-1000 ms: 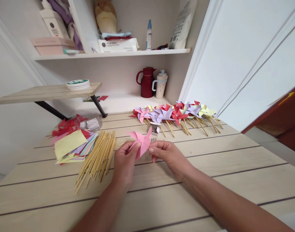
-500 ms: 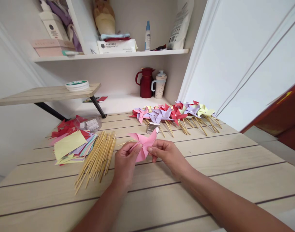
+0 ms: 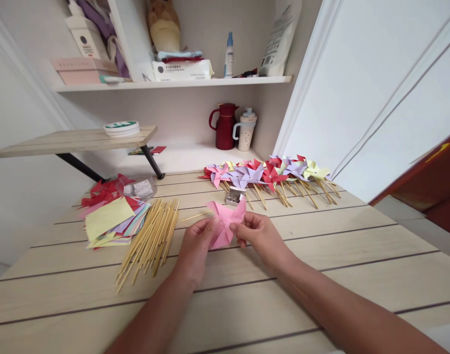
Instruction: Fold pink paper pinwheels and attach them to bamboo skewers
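Pink paper pinwheel [image 3: 225, 223] is held up between both hands, just above the middle of the wooden table [image 3: 228, 314]. One second ago it was tilted, with its blades partly turned away; now it faces the head camera more squarely — its folded centre shows. The left hand [image 3: 195, 248] pinches its left side between thumb and fingers, as it did then. The right hand [image 3: 259, 233] pinches its right side, the thumb now near the centre rather than out at the edge. The scatter of small shiny bits that showed behind the paper in the earliest view is now hidden.

Counting: one pinwheel in the hands, one small open box [image 3: 234, 196] just beyond it, and one loose stick [image 3: 195, 216] lying to its left. The bundle of sticks [image 3: 151, 241] and the stack of coloured paper [image 3: 110, 219] overlap too much to count, as do the pinwheels on sticks [image 3: 271, 174] — red, purple, pink and yellow — at the back. Behind them stand one red flask [image 3: 225, 130] and one tumbler [image 3: 246, 132].
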The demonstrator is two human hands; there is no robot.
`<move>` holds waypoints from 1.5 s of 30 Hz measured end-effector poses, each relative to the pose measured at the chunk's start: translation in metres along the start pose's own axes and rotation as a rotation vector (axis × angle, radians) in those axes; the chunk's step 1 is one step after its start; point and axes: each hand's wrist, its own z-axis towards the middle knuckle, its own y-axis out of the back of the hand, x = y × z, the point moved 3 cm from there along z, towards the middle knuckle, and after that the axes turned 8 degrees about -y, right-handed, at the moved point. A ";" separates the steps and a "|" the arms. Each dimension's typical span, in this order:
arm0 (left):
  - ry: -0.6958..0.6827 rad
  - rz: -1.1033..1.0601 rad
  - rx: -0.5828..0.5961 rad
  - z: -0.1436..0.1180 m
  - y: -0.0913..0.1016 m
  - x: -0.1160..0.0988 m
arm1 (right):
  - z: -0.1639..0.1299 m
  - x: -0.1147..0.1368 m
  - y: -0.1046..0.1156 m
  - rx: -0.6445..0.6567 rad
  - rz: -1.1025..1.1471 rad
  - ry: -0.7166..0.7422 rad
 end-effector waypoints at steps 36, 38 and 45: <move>-0.029 0.211 -0.041 0.000 0.003 -0.015 | 0.002 -0.002 0.000 0.024 -0.035 -0.056; -0.047 0.212 -0.045 0.000 0.003 -0.016 | 0.002 -0.002 0.000 0.020 -0.037 -0.053; -0.018 0.129 -0.014 -0.003 -0.001 -0.015 | 0.001 0.000 0.002 0.013 -0.056 -0.044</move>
